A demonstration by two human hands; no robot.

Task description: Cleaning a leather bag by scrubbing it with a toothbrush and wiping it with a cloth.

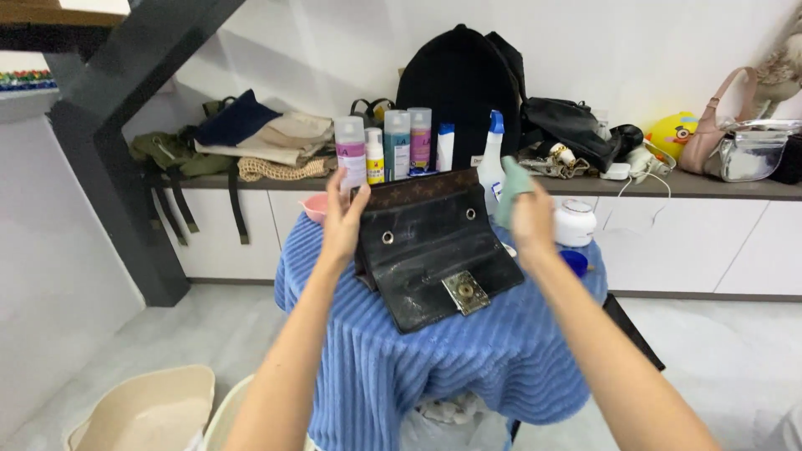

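A dark brown wallet-style purse (434, 242) stands opened over a small table draped in a blue ribbed towel (468, 351). Its black inner flap hangs toward me with a metal clasp (465, 291) and two snap studs. My left hand (342, 219) grips the purse's upper left edge. My right hand (531, 219) is raised at the purse's right side and holds a pale green cloth (512, 189) pinched in its fingers.
Spray bottles and cans (393, 150) stand behind the purse, with a white jar (575, 222), a pink bowl (315, 206) and a blue lid (575, 262). A long shelf (710, 185) carries a black backpack (459, 92), bags, folded clothes and a yellow toy. Beige basins (142, 411) sit on the floor at lower left.
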